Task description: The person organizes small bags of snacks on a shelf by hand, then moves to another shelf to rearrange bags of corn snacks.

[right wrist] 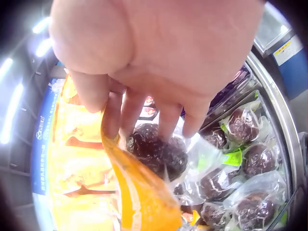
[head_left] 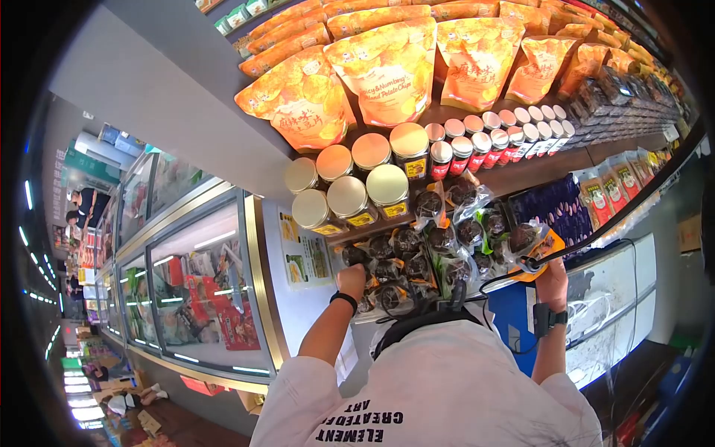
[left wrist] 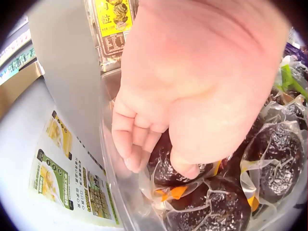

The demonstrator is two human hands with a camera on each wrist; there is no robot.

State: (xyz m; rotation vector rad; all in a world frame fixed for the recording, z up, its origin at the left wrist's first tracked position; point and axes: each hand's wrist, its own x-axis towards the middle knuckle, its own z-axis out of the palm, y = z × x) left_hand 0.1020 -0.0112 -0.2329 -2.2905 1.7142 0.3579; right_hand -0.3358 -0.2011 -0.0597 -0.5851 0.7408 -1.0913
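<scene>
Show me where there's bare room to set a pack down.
A narrow brown shelf strip lies bare between the red-labelled jars and the purple packs. The white surface right of the right hand looks mostly free, though a thin cable crosses it. Crowded: the clear tray, where dark packs crowd together around the left hand.

We see the right hand [right wrist: 156,60] pinching an orange packet [right wrist: 144,195], with bagged dark balls [right wrist: 258,160] lying beyond the hand.

Head view looks down from above; close wrist views face dark packs [left wrist: 209,208].
</scene>
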